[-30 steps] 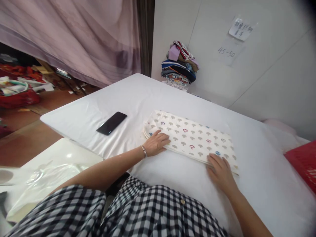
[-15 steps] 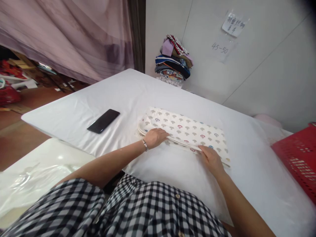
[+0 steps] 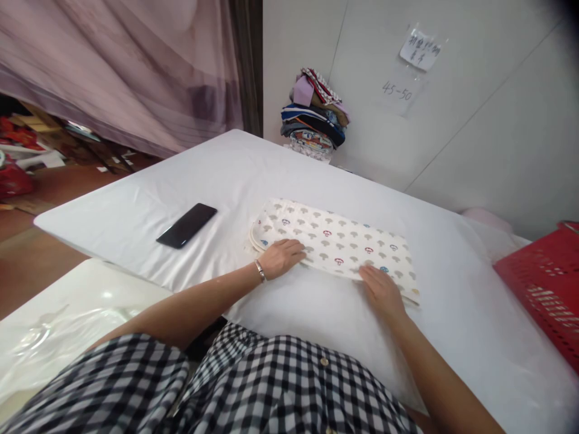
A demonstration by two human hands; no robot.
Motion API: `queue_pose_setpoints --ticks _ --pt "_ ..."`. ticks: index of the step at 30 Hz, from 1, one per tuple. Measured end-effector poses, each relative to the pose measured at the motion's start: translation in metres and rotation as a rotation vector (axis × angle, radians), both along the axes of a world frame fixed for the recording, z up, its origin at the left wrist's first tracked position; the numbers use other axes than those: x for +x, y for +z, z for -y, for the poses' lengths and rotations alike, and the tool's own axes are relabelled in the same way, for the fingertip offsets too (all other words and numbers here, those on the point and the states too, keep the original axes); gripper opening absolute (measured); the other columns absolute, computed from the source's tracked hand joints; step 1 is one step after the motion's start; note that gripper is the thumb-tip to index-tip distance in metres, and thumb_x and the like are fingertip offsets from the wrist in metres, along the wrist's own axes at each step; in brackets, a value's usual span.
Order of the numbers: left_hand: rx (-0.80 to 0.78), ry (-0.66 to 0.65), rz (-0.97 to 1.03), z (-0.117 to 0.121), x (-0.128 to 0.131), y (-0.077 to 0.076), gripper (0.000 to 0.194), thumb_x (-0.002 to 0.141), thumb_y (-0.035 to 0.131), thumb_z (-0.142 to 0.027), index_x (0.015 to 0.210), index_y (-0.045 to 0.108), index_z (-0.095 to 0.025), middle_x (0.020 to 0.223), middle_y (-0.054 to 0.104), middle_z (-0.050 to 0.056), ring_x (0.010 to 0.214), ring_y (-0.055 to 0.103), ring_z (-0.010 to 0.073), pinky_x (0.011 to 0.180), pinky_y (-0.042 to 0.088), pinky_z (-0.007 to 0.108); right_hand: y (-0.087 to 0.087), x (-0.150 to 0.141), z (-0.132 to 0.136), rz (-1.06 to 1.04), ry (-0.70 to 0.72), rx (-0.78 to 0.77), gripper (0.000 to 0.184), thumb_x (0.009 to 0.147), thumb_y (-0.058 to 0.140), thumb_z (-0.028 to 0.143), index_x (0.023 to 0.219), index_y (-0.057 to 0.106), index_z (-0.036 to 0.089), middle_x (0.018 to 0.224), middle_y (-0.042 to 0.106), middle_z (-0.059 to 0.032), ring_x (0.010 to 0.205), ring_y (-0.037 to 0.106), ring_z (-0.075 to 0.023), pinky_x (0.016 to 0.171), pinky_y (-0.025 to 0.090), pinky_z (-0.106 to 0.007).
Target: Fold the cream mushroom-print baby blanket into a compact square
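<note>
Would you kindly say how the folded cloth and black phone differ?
The folded cloth is pale and mushroom-printed, the black phone plain. The cloth is larger than the phone. The left hand and right hand touch the cloth, not the phone. Both items lie on the table.

Red basket (image 3: 540,274) cut off by R edge. Pink curtain (image 3: 136,72) cut off at top + L. Clothes pile (image 3: 314,114): base hidden behind tabletop (image 3: 248,175). Upper wall note (image 3: 420,50) too blurry to read. L grip (image 3: 283,257) & R grip (image 3: 383,289) hide bits of patterned cloth (image 3: 339,238); undersides n/v, can't tell if pinching. Checked shirt (image 3: 280,386) cut off by btm edge.
</note>
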State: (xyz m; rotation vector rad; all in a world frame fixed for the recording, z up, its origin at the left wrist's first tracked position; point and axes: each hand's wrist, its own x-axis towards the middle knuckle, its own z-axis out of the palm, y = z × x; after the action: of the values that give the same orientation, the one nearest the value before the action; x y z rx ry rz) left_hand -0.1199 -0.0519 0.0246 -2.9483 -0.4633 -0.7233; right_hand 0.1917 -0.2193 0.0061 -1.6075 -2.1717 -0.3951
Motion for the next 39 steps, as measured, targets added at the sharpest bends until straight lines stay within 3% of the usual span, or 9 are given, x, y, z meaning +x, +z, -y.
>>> queue_pose_setpoints --ticks 6,11,17,21,25,30,35,39 --pt "-0.054 -0.023 0.015 0.004 -0.010 -0.016 0.034 0.090 0.039 -0.009 0.118 0.057 -0.019 0.119 0.063 0.008 0.119 0.051 0.0195 0.096 0.045 0.040 -0.014 0.001 0.007 0.026 0.016 -0.071 0.050 0.086 0.034 0.006 0.130 0.052 0.023 0.127 0.058 -0.0059 0.123 0.048 -0.0210 0.099 0.043 -0.041" --pt "-0.008 0.014 0.016 -0.003 -0.006 -0.014 0.036 0.091 0.038 -0.010 0.119 0.057 -0.019 0.125 0.060 0.007 0.123 0.048 0.0206 0.102 0.042 0.041 -0.013 0.010 0.005 0.050 0.020 0.004 0.052 0.085 0.032 0.006 0.131 0.050 0.020 0.127 0.058 -0.0075 0.121 0.050 -0.0214 0.099 0.042 -0.040" --pt "0.001 0.007 -0.066 0.002 -0.013 -0.020 0.034 0.092 0.036 -0.015 0.120 0.056 -0.016 0.127 0.058 0.007 0.123 0.049 0.0204 0.101 0.042 0.037 -0.033 0.022 0.003 0.106 0.136 -0.005 0.052 0.084 0.034 0.007 0.133 0.047 0.021 0.131 0.054 -0.0083 0.125 0.046 -0.0239 0.100 0.039 -0.041" --pt "-0.013 0.102 -0.062 0.005 -0.029 -0.022 0.038 0.092 0.035 -0.013 0.126 0.051 -0.016 0.131 0.055 0.007 0.124 0.047 0.0197 0.104 0.038 0.037 -0.041 0.023 0.005 0.108 0.142 0.001 0.056 0.085 0.035 0.008 0.139 0.038 0.021 0.134 0.052 -0.0095 0.127 0.043 -0.0247 0.101 0.038 -0.043" --pt "-0.030 0.243 -0.084 0.004 -0.047 -0.020 0.038 0.092 0.035 -0.013 0.126 0.051 -0.016 0.131 0.055 0.009 0.126 0.045 0.0216 0.105 0.035 0.041 -0.043 0.024 0.004 0.097 0.137 -0.003 0.058 0.086 0.034 0.010 0.142 0.032 0.023 0.135 0.050 -0.0086 0.127 0.044 -0.0241 0.101 0.038 -0.043" --pt "-0.140 0.366 -0.141 0.004 -0.053 -0.018 0.040 0.090 0.037 -0.012 0.126 0.051 -0.020 0.135 0.052 0.007 0.128 0.042 0.0226 0.107 0.031 0.046 -0.044 0.022 -0.001 0.076 0.109 -0.009 0.054 0.086 0.034 0.011 0.138 0.040 0.025 0.136 0.049 -0.0056 0.128 0.042 -0.0238 0.101 0.038 -0.043" --pt "-0.298 0.350 -0.218 0.008 -0.058 -0.005 0.048 0.085 0.041 -0.013 0.132 0.046 -0.019 0.141 0.044 0.007 0.134 0.034 0.0214 0.111 0.026 0.045 -0.038 0.017 0.005 0.021 0.076 -0.115 0.048 0.089 0.035 0.019 0.135 0.046 0.026 0.138 0.047 -0.0037 0.130 0.040 -0.0236 0.105 0.034 -0.046" --pt "-0.384 0.369 -0.204 0.006 -0.056 0.008 0.051 0.086 0.046 -0.030 0.135 0.042 -0.019 0.143 0.042 0.007 0.134 0.034 0.0220 0.111 0.027 0.045 -0.024 0.002 0.007 -0.085 -0.105 -0.299 0.044 0.092 0.036 0.035 0.133 0.048 0.025 0.142 0.041 -0.0048 0.135 0.031 -0.0250 0.109 0.025 -0.052"
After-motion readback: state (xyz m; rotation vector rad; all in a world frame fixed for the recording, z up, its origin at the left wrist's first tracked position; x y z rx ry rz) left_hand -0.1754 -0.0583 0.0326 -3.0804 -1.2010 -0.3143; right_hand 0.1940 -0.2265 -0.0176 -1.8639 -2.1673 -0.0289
